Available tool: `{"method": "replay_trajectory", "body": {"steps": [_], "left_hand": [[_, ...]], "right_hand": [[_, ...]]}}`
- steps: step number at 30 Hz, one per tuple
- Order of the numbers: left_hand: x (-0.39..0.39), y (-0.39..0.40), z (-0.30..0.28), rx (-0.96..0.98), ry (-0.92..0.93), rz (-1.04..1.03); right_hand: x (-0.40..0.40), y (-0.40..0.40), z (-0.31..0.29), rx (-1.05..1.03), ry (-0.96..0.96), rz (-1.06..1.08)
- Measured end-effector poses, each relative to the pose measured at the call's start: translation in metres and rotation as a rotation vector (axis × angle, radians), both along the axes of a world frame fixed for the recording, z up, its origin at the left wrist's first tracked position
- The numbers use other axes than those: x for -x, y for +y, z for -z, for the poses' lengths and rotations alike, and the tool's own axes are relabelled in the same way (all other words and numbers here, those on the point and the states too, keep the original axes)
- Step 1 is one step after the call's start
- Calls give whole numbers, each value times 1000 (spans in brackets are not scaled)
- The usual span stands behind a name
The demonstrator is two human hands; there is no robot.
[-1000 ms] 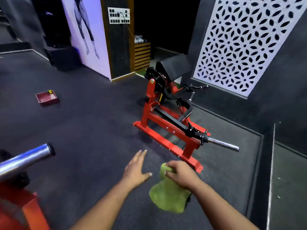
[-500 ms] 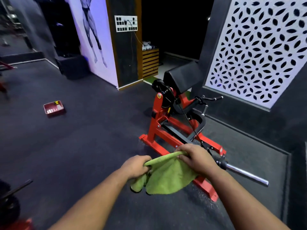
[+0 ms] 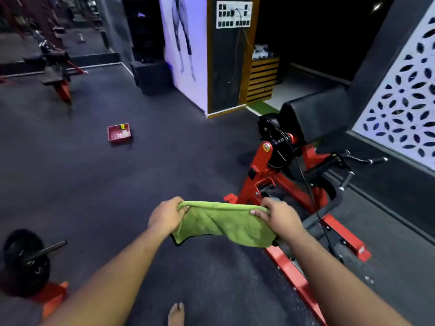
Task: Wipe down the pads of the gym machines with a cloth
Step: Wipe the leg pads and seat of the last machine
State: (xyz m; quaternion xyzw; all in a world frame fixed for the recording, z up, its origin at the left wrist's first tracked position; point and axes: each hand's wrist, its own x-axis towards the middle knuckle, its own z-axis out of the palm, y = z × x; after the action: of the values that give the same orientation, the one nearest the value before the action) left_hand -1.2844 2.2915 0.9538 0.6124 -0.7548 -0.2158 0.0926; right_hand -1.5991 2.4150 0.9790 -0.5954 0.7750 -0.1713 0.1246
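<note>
Cloth (image 3: 223, 225) first: green, soft and limp, light enough to sag between my hands, so the top hem is the place to hold it, and a folded wad should wipe better than a loose sheet. It hangs stretched in front of me, short of the red preacher-curl machine (image 3: 270, 177). My left hand (image 3: 166, 217) pinches one top corner with fingers curled over the hem; my right hand (image 3: 277, 214) pinches the other corner likewise. The machine's black arm pad (image 3: 315, 111) sits beyond the cloth, well apart, not yet touched.
</note>
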Motion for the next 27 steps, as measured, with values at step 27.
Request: {"method": "replay_trajectory", "body": {"steps": [27], "left_hand": [[177,-436,-8,-558,677,31]], "right_hand": [[14,-463,35,176,-1188,266]]}}
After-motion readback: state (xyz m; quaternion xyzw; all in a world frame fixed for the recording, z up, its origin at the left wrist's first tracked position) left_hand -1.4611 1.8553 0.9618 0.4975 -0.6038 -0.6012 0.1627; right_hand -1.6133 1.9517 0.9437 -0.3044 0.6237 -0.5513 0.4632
